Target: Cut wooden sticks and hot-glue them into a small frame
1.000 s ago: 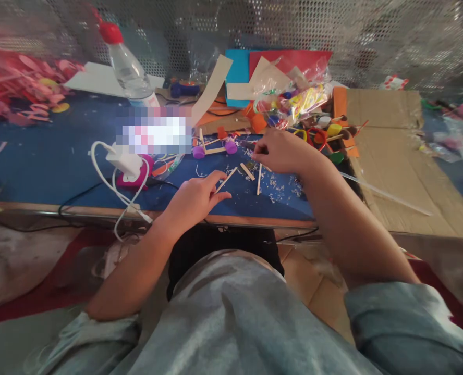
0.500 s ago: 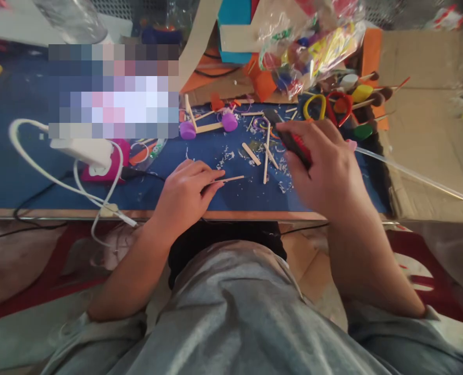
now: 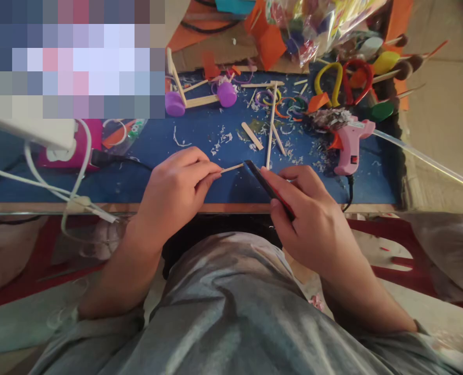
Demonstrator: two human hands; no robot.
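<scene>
My left hand (image 3: 180,187) pinches a thin wooden craft stick (image 3: 232,168) between thumb and forefinger, its free end pointing right. In my right hand (image 3: 309,208) is a black and red utility knife (image 3: 268,186), gripped along its handle. The knife's tip meets or nearly meets the stick's free end; whether its blade is out cannot be made out. Just beyond the knife lie a long wooden stick (image 3: 271,130), a short craft stick piece (image 3: 252,136) and another small piece (image 3: 278,139), among pale shavings.
A pink glue gun (image 3: 349,148) with a clear glue stick lies on the right of the blue tabletop (image 3: 192,190). Behind it are scissors with red and yellow handles (image 3: 328,83). Purple caps (image 3: 227,94) joined to sticks lie farther back. A magenta power block (image 3: 88,140) with cables stands left.
My right hand has come down and left with the knife, from over the glue gun to the stick's end. My left hand still holds the stick. The view has shifted.
</scene>
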